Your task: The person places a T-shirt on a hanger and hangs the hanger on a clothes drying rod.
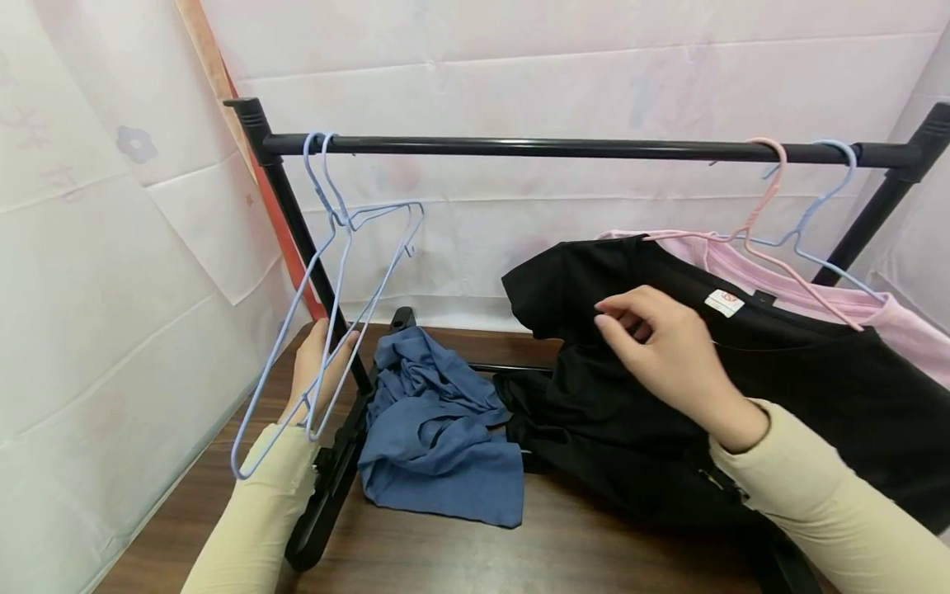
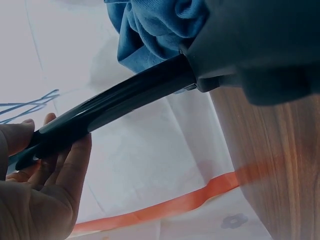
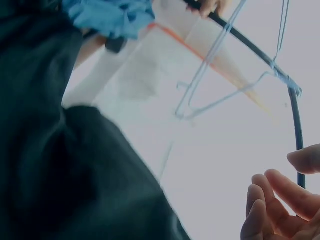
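My left hand (image 1: 306, 363) grips the left black post (image 1: 292, 210) of a clothes rack; the left wrist view shows its thumb and fingers around the post (image 2: 120, 100). Two blue wire hangers (image 1: 337, 272) dangle from the bar in front of that hand. In front of a black T-shirt (image 1: 594, 421) is my right hand (image 1: 660, 346), fingers loosely bent with nothing between them. That shirt hangs on a pink hanger (image 1: 768, 190) at the right, its lower part bunched on the table. In the right wrist view, the right hand (image 3: 280, 210) appears apart from the shirt (image 3: 110, 175).
A crumpled blue garment (image 1: 438, 445) lies on the brown wooden table (image 1: 460, 561) beside the rack's left foot (image 1: 322, 511). Behind the black shirt, a pink shirt (image 1: 909, 338) hangs on a blue hanger (image 1: 809, 214). The black top bar (image 1: 519, 147) spans the rack before white sheeting.
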Tool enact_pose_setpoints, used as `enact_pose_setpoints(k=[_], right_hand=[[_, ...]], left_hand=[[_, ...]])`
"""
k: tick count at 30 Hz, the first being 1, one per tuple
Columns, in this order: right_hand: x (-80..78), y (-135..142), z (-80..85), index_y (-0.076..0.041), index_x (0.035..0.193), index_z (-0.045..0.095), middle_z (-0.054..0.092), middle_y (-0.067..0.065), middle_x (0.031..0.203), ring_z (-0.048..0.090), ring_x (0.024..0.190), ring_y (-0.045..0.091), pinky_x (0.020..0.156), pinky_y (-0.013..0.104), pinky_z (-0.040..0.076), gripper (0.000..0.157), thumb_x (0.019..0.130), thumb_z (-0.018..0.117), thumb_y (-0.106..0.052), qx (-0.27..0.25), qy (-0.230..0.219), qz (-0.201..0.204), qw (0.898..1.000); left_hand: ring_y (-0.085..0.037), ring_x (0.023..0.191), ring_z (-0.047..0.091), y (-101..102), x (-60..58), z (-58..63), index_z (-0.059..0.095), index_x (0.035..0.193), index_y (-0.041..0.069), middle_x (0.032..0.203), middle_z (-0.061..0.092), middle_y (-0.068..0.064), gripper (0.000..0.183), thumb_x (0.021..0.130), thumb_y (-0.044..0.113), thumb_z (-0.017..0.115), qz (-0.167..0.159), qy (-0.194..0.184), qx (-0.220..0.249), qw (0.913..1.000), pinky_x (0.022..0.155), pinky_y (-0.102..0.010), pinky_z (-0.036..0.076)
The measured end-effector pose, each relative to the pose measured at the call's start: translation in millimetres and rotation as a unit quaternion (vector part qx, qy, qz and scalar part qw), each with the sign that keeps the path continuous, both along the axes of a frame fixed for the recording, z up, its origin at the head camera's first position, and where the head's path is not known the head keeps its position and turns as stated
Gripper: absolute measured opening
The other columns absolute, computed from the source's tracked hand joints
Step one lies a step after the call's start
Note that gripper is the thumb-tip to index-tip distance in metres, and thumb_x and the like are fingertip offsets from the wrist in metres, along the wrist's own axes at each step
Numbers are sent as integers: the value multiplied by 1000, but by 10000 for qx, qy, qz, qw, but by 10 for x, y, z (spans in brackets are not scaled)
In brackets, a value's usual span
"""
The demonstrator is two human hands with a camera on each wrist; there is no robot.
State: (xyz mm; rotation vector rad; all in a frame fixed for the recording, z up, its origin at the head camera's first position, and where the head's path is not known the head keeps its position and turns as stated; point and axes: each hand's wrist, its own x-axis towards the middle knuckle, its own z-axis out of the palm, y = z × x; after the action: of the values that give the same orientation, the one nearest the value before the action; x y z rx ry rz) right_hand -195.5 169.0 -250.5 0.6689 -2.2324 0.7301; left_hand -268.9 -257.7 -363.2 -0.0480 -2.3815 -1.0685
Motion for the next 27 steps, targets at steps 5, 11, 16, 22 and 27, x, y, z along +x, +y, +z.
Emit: enact_pose_setpoints(k=[5, 11, 16, 22, 27], right_hand=[[-71, -249, -44, -11, 104, 73, 67, -1, 90, 57, 75, 7, 64, 27, 50, 13, 94, 65, -14, 6, -472, 404, 9981], [-162, -558, -21, -10, 105, 72, 67, -1, 89, 57, 75, 9, 65, 27, 50, 15, 95, 65, -18, -108, -821, 765, 9936], [-217, -812, -14, -9, 105, 73, 68, 2, 94, 60, 79, 12, 67, 28, 51, 17, 95, 64, -19, -78, -872, 943, 9917], [-249, -1079, -4, -11, 108, 73, 69, 3, 100, 63, 84, 14, 69, 29, 52, 20, 97, 62, -22, 42, -1010, 1083, 9890], [-247, -1259, 39, -13, 111, 72, 70, 2, 105, 63, 87, 14, 70, 28, 51, 23, 98, 59, -27, 117, -1154, 1190, 9861]], left_hand=[[-25, 68, 50, -21, -40, -28, 52, 107, 3, 85, 61, -17, 36, 100, 37, 55, 29, -5, -92, 10000, 63, -33, 41], [-28, 75, 55, -35, -89, -53, 55, 112, 2, 89, 67, -19, 30, 98, 28, 61, 83, 119, -27, 9999, 69, -35, 42], [-29, 85, 62, -23, -70, -36, 56, 116, 3, 100, 69, -20, 29, 97, 25, 61, 69, 132, 129, 9998, 76, -34, 44], [-27, 84, 62, 16, -18, 3, 56, 112, 0, 100, 70, -21, 28, 98, 23, 61, 82, 172, 123, 9997, 71, -24, 42], [-23, 78, 56, 42, -20, 0, 56, 110, 1, 96, 70, -20, 26, 98, 24, 60, 173, 169, 127, 9996, 69, -26, 39]])
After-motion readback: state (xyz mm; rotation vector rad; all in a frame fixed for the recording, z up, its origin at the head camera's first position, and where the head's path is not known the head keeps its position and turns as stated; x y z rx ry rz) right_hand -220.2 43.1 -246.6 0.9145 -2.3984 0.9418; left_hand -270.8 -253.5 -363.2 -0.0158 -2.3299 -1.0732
